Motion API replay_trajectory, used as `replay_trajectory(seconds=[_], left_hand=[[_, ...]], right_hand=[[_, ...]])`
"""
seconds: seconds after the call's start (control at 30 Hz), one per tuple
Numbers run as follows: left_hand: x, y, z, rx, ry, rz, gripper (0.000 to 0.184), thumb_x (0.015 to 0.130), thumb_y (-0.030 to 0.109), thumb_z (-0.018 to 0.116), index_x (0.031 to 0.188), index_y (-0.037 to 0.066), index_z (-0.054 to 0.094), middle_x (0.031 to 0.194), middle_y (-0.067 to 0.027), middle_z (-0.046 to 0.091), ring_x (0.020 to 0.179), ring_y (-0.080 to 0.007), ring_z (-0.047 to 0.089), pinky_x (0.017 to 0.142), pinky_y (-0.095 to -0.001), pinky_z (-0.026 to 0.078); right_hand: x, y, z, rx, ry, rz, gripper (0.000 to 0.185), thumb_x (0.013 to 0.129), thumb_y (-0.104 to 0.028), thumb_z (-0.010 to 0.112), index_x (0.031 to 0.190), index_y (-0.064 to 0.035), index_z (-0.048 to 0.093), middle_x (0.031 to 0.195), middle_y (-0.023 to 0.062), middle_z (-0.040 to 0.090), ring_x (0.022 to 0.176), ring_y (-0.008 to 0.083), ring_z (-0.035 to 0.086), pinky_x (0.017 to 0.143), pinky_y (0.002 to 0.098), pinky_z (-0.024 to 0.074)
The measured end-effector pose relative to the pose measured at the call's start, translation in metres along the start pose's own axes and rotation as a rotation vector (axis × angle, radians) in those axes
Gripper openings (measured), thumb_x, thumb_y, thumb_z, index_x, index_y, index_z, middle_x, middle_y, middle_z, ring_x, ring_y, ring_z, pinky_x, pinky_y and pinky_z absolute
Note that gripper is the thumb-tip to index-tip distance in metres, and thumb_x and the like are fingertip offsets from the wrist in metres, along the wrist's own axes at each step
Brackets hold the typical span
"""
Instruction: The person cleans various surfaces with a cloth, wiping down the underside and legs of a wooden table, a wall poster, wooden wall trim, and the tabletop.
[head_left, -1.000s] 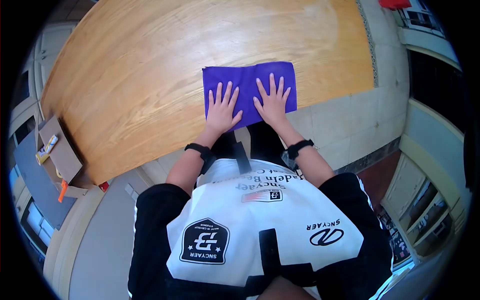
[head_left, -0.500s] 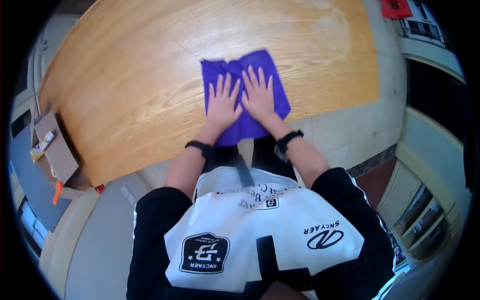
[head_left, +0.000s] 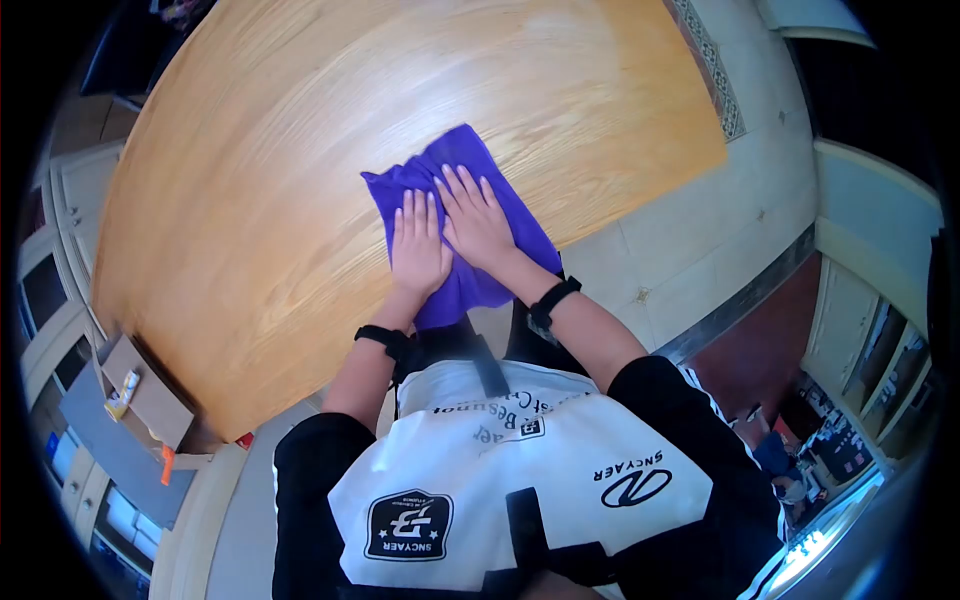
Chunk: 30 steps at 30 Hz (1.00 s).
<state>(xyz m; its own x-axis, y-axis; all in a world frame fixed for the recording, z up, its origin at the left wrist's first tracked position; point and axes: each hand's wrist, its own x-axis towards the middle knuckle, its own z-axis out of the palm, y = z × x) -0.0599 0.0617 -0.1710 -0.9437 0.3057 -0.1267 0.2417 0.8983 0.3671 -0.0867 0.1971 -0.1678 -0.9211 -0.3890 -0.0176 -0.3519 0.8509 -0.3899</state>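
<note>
A purple cloth [head_left: 464,290] lies spread and slightly wrinkled on the wooden table [head_left: 270,190], its lower end hanging over the near edge. My left hand [head_left: 421,245] rests flat on its left part, palm down, fingers stretched forward. Beside it, my right hand [head_left: 480,222] presses flat on the middle of the cloth, fingers pointing forward and a little to the left. The hands are close together, and neither grips the fabric.
At the table's left end stands a cardboard box [head_left: 157,388] with a yellow-and-white tube [head_left: 123,393] and an orange item [head_left: 167,465] at it. Pale tiled floor [head_left: 665,250] borders the table on the right. A cabinet [head_left: 860,350] stands at far right.
My view has turned somewhat. Both hands and the cloth now appear lower and further left, and the cloth sits at more of a slant. The hands remain flat on it.
</note>
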Motion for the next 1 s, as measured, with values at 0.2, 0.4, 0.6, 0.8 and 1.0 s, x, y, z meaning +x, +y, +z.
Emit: replay_trajectory(seconds=[0.2,0.4,0.6,0.8,1.0], left_hand=[[0.089,0.046,0.007,0.04,0.085,-0.005,0.064,0.081,0.024,0.041,0.137,-0.006,0.029,0.143,-0.0248,0.026,0.136,-0.0385,0.018,0.109,-0.0492,0.015],[0.189,0.158,0.036,-0.072,0.079,0.139,0.065,0.08,0.023,0.042,0.137,-0.005,0.028,0.145,-0.0238,0.023,0.137,-0.0367,0.017,0.11,-0.0477,0.016],[0.221,0.219,0.049,-0.058,0.088,0.259,0.064,0.08,0.028,0.044,0.138,0.003,0.032,0.145,-0.0185,0.027,0.135,-0.0365,0.021,0.109,-0.0508,0.016],[0.178,0.18,0.036,-0.006,0.102,-0.08,0.06,0.082,0.038,0.051,0.139,0.027,0.036,0.147,-0.0133,0.024,0.134,-0.0456,0.013,0.105,-0.0623,0.009],[0.101,0.119,0.021,0.12,0.127,-0.409,0.059,0.081,0.038,0.052,0.138,0.026,0.038,0.149,-0.0124,0.022,0.134,-0.0472,0.011,0.104,-0.0638,0.009]], right_hand=[[0.046,0.084,-0.032,-0.081,0.056,0.002,0.053,0.083,-0.027,0.048,0.134,-0.0105,0.042,0.143,0.0083,0.034,0.133,0.0248,0.028,0.108,0.0451,0.0214],[0.027,0.219,-0.091,-0.173,0.055,0.206,0.056,0.083,-0.024,0.049,0.137,-0.0109,0.037,0.144,0.0089,0.032,0.134,0.0266,0.027,0.108,0.0454,0.0219],[-0.007,0.279,-0.116,-0.235,0.141,0.273,0.059,0.083,-0.029,0.051,0.139,-0.0195,0.035,0.145,0.012,0.029,0.134,0.0389,0.022,0.105,0.0565,0.0195],[0.006,0.251,-0.106,-0.279,0.092,0.375,0.062,0.082,-0.041,0.052,0.139,-0.0271,0.034,0.145,0.0209,0.023,0.131,0.0514,0.015,0.101,0.0666,0.0137],[0.01,0.159,-0.072,-0.103,-0.048,0.102,0.064,0.081,-0.043,0.051,0.139,-0.02,0.036,0.147,0.0157,0.023,0.134,0.0433,0.017,0.105,0.061,0.0134]])
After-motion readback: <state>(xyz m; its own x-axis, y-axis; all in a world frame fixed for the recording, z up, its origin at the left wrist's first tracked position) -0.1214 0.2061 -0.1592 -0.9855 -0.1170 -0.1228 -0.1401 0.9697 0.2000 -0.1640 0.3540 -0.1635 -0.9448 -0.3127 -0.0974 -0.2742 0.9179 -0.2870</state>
